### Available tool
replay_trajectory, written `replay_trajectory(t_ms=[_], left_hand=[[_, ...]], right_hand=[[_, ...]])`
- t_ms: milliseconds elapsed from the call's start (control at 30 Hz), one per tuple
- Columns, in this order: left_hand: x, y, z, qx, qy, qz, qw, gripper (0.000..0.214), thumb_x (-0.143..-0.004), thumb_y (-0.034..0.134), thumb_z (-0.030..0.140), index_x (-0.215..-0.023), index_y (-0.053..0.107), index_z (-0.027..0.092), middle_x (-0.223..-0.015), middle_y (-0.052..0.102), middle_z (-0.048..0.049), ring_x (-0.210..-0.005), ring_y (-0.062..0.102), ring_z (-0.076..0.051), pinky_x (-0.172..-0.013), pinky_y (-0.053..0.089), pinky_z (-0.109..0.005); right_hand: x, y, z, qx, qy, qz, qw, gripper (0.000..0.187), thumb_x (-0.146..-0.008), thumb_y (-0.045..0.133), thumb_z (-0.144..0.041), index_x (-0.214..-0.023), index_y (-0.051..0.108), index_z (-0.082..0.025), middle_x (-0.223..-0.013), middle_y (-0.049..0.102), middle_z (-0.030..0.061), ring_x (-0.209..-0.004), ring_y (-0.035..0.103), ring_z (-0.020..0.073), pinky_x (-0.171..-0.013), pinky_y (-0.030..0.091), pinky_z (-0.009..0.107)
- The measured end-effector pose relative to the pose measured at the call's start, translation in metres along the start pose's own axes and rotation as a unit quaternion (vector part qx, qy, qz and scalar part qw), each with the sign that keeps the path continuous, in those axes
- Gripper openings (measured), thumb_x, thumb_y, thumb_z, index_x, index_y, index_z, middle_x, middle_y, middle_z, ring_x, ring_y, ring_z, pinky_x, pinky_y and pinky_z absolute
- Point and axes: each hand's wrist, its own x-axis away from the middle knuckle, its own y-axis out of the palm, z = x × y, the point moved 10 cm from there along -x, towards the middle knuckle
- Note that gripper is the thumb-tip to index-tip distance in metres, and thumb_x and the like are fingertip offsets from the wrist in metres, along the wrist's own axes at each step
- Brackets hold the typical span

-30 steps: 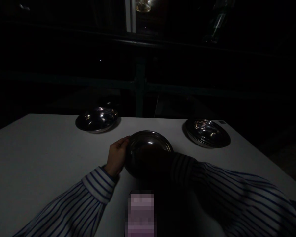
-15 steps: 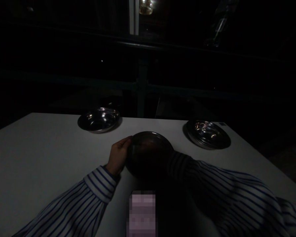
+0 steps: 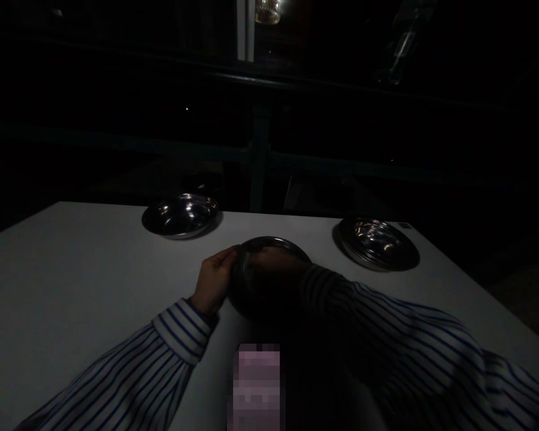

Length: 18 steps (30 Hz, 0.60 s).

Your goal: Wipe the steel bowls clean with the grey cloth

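"Although it is dim in here, can you make out the metal bowl point(image 3: 251, 299) before the person, at the middle of the bench point(image 3: 108, 269)?"

"Just about, though whether it rests flat or is lifted, I cannot tell. The left hand point(image 3: 212, 280) grips its left rim, thumb uppermost. The right hand point(image 3: 279, 263) is blurred over the inside, so I cannot tell whether it is open or closed on anything."

"So the step in hand, I'd judge, is one hand steadying while the other works inside (doing what, I wouldn't swear to)."

"And the next move, to my mind, calls for a firm left grip, so the bowl doesn't swivel."

"What differs from a second ago?"

"Then the right hand was lost in shadow beyond its striped cuff point(image 3: 315, 290), and a shine showed inside the bowl. Now the hand reaches across that spot. The left hand keeps its hold."

"And further out?"

"One shiny bowl point(image 3: 180, 216) stands beyond, to the left, and a bowl stack point(image 3: 379, 244) to the right, both well apart from the hands, as they were."
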Motion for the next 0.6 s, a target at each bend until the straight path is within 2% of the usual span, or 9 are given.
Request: replay_trajectory(t_ms=[167, 333, 500, 600], left_hand=[[-0.001, 0.0, -0.001, 0.001, 0.003, -0.004, 1.0, 0.043, -0.062, 0.069, 0.037, -0.097, 0.068, 0.012, -0.089, 0.072, -0.01, -0.085, 0.065, -0.025, -0.084, 0.046, -0.039], [-0.001, 0.001, 0.001, -0.008, 0.003, -0.009, 1.0, 0.045, -0.062, 0.069, 0.037, -0.1, 0.068, 0.012, -0.087, 0.072, -0.0095, -0.084, 0.065, -0.024, -0.083, 0.046, -0.039], [0.001, 0.003, 0.002, -0.009, -0.008, -0.006, 1.0, 0.039, -0.062, 0.069, 0.035, -0.093, 0.069, 0.012, -0.084, 0.072, -0.0091, -0.077, 0.065, -0.023, -0.082, 0.046, -0.039], [0.0, 0.004, 0.002, -0.003, -0.008, -0.009, 1.0, 0.038, -0.063, 0.068, 0.035, -0.093, 0.069, 0.012, -0.083, 0.072, -0.0089, -0.079, 0.065, -0.024, -0.082, 0.046, -0.039]], right_hand=[[0.002, -0.008, 0.003, 0.003, -0.012, 0.01, 1.0, 0.021, -0.082, 0.051, -0.013, -0.099, 0.063, -0.014, -0.109, 0.061, 0.012, -0.101, 0.057, 0.0189, -0.087, 0.041, 0.03], [-0.002, 0.001, -0.014, -0.004, -0.047, -0.001, 0.999, 0.022, -0.082, 0.05, -0.016, -0.1, 0.063, -0.017, -0.105, 0.064, 0.0076, -0.095, 0.059, 0.0161, -0.084, 0.042, 0.027], [0.006, -0.008, 0.001, 0.001, -0.037, 0.002, 0.999, 0.022, -0.082, 0.049, -0.015, -0.099, 0.064, -0.014, -0.107, 0.063, 0.0104, -0.101, 0.056, 0.0177, -0.088, 0.04, 0.029], [0.005, -0.011, 0.0, 0.008, -0.031, -0.004, 0.999, 0.022, -0.081, 0.048, -0.013, -0.097, 0.064, -0.013, -0.105, 0.064, 0.0113, -0.099, 0.058, 0.0182, -0.086, 0.04, 0.028]])
